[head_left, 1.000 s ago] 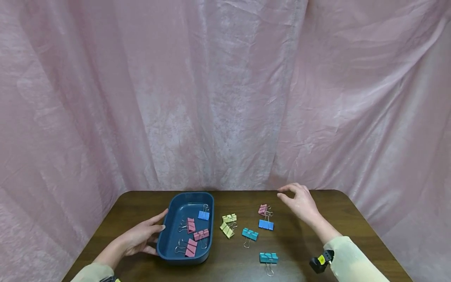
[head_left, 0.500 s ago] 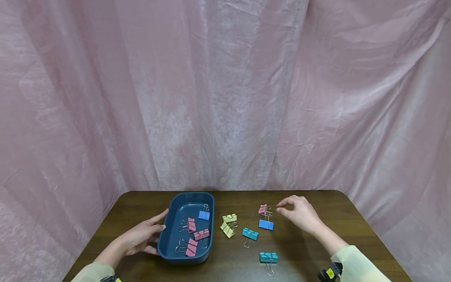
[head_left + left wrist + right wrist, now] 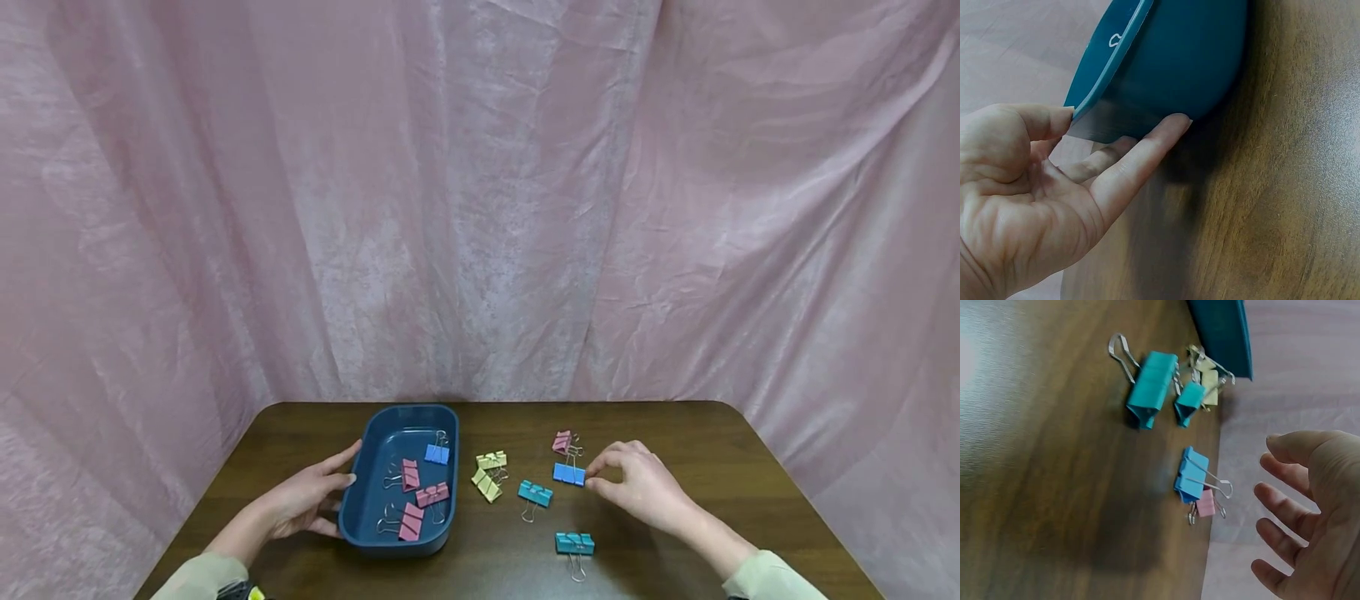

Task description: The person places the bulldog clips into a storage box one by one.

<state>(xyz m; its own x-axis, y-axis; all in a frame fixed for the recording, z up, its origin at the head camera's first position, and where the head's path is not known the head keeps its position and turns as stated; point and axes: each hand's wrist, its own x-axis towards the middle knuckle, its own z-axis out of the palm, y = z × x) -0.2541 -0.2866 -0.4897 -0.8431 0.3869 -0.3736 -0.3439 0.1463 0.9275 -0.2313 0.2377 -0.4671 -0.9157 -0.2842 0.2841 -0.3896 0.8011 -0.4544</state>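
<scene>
Empty right hand [image 3: 639, 485] is hovering beside a blue binder clip [image 3: 567, 475] toward the worktop's [image 3: 697, 442] far edge, likely light, stiff, best pinched mid-body; unclenched left hand [image 3: 303, 502] is touching the tray [image 3: 397, 550].

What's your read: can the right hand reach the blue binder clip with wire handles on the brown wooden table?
Probably yes: the right hand is beside the blue binder clip, nothing visible between them. The pink wire-handled binder clip behind it leaves the hand's side free.

Pale-pink, velvety, creased curtain [image 3: 480, 200] behind a dark wood-grain table [image 3: 720, 458] with rounded corners.
</scene>
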